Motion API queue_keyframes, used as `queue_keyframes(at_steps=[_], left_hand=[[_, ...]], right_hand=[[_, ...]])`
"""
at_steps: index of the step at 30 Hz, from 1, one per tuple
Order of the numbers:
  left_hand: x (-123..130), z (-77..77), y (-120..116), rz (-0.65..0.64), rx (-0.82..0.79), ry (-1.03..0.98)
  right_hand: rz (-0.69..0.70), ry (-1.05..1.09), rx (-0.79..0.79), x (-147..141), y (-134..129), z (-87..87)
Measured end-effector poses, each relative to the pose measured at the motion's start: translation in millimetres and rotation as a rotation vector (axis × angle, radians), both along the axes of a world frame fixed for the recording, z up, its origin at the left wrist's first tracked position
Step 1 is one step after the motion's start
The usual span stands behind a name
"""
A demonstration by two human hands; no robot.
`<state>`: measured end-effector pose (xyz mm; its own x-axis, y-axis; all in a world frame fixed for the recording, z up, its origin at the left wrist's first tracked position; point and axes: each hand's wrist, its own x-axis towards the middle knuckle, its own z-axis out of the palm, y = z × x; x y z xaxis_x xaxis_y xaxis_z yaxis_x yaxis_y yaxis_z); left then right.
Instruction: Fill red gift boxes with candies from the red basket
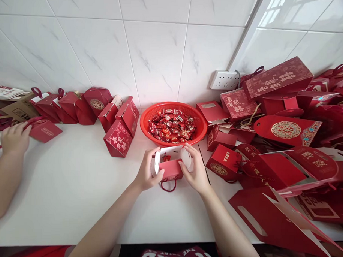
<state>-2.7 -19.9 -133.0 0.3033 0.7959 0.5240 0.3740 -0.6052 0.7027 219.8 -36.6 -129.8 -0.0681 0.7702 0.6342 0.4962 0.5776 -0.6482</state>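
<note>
Between my two hands is a small red gift box (171, 169) with its white-lined flaps spread and a dark red cord loop hanging at the front. My left hand (148, 170) grips its left side, thumb on the front panel. Along the right side, the fingers and thumb of my right hand (195, 168) hold the flap and front edge. A red wrapped piece (166, 157) shows inside the box. Just behind it stands a red plastic basket (145, 122) filled with wrapped candies (173, 125).
Standing red boxes (119, 138) line the wall at left. Another person's hand (16, 138) touches a red box (44, 131) at far left. A pile of red boxes and bags (285, 162) covers the right side. A power strip (225, 80) is on the tiled wall.
</note>
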Motion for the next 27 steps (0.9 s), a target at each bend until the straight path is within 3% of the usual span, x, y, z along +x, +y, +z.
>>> queue_keyframes(at_steps=[7,14,20,27], left_hand=[[-4.3,4.5,2.0,-0.024,0.083,0.058],[-1.1,4.8,0.6,-0.108,0.034,0.093],[-1.1,5.5,1.0,-0.126,0.026,0.106],[-2.9,7.0,0.1,-0.118,-0.006,0.199]], right_hand=[[0.022,-0.055,-0.020,1.5,-0.5,0.9],[0.143,-0.049,-0.030,-2.0,-4.8,5.2],[0.131,-0.015,-0.085,-1.3,-6.3,9.0],[0.068,-0.185,0.019,4.6,0.8,-0.6]])
